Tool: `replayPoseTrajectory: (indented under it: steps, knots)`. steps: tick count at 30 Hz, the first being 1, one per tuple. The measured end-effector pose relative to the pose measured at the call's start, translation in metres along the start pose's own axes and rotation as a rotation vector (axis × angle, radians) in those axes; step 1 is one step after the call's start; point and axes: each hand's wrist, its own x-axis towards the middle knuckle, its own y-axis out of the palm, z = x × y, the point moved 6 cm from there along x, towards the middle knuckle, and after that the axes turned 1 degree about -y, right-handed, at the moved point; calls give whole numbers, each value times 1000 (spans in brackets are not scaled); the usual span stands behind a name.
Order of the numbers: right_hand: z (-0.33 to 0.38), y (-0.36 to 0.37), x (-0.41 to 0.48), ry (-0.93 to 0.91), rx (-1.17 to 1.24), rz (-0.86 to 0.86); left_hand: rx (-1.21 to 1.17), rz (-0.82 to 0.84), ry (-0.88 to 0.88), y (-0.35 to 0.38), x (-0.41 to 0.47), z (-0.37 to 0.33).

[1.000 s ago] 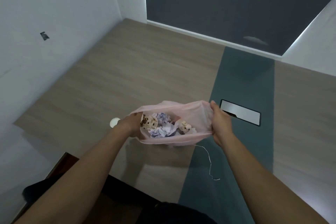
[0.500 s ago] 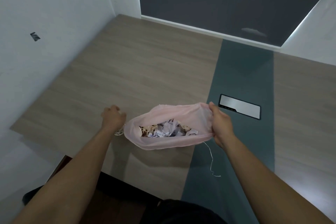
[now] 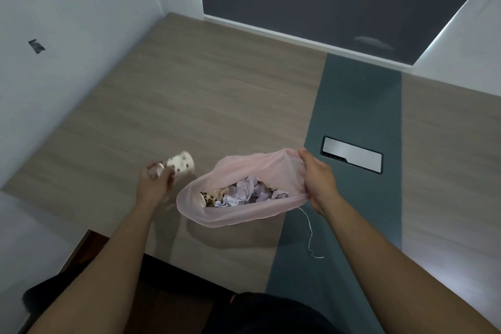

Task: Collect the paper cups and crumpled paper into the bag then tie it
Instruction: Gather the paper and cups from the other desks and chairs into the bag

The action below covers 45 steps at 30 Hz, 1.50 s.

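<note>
A thin pink plastic bag (image 3: 260, 171) lies open on the wooden table, its mouth facing me. Inside it I see crumpled white paper (image 3: 245, 191) and a brown-spotted paper cup (image 3: 212, 196). My right hand (image 3: 318, 179) grips the bag's right rim and holds it up. My left hand (image 3: 154, 182), left of the bag and apart from it, holds a white paper cup with brown spots (image 3: 181, 164) lifted just off the table. A thin white string (image 3: 309, 233) trails on the table below my right hand.
The wooden table (image 3: 189, 106) has a dark green strip (image 3: 352, 122) running down its right part, with a silver cable hatch (image 3: 352, 154) set in it. White walls close in on the left and far right. The table's near edge lies just before my body.
My left hand let go of the bag's left rim, reached left to the table and picked up a spotted paper cup. The bag's mouth sagged lower; my right hand kept its hold.
</note>
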Motion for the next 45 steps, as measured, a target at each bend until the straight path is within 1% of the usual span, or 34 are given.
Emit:
replayPoseTrajectory:
  steps: [1, 2, 3, 4, 5, 7, 9, 10, 11, 14, 16, 17, 19, 20, 22, 24, 27, 29, 32, 34, 38, 42, 45]
  knots:
    - [1, 1, 0, 1, 0, 3, -225, 95, -32, 5, -7, -18]
    - [1, 4, -1, 4, 3, 10, -380, 232, -44, 11, -19, -39]
    - [2, 6, -2, 4, 1, 18, -465, 380, -57, 17, -35, -57]
    - [3, 9, -3, 6, -2, 25, -476, 518, -75, 22, -52, -71]
    - [3, 13, -5, 4, -10, 28, -441, 643, -103, 26, -68, -78]
    - [4, 21, -9, 3, -17, 44, -280, 832, -155, 40, -93, -76]
    - [5, 31, -14, 6, -14, 68, -84, 951, -197, 58, -113, -58]
    - [6, 37, -16, 3, -14, 86, -12, 946, -204, 68, -117, -46]
    - [6, 41, -18, -4, -16, 107, 30, 899, -211, 76, -119, -35]
    - [10, 52, -28, -31, -37, 156, 33, 661, -209, 96, -115, -3]
    - [12, 55, -33, -58, -62, 184, 98, 542, -140, 104, -112, 7]
    - [14, 56, -35, -70, -73, 198, 190, 534, -67, 107, -111, 7]
    - [15, 54, -37, -80, -97, 209, 436, 611, 102, 114, -108, 10]
    - [14, 52, -38, -79, -108, 202, 545, 661, 156, 115, -111, 11]
    - [12, 44, -38, -72, -125, 177, 659, 676, 192, 108, -102, 20]
    - [5, 37, -38, -67, -134, 163, 772, 603, 242, 90, -89, 30]
    - [-7, 25, -35, -46, -133, 117, 1050, 465, 313, 52, -63, 51]
    - [-18, 24, -35, -33, -141, 113, 1152, 407, 354, 31, -50, 58]
    - [-32, 31, -41, -48, -194, 169, 1172, 312, 346, 9, -43, 43]
    - [-38, 38, -48, -54, -244, 208, 1142, 269, 351, -1, -38, 24]
    - [-51, 44, -64, -44, -273, 257, 989, 293, 369, -17, -42, 9]
    - [-67, 42, -83, -52, -288, 300, 891, 300, 322, -38, -79, 13]
    - [-80, 35, -101, -41, -267, 302, 829, 313, 333, -62, -111, 23]
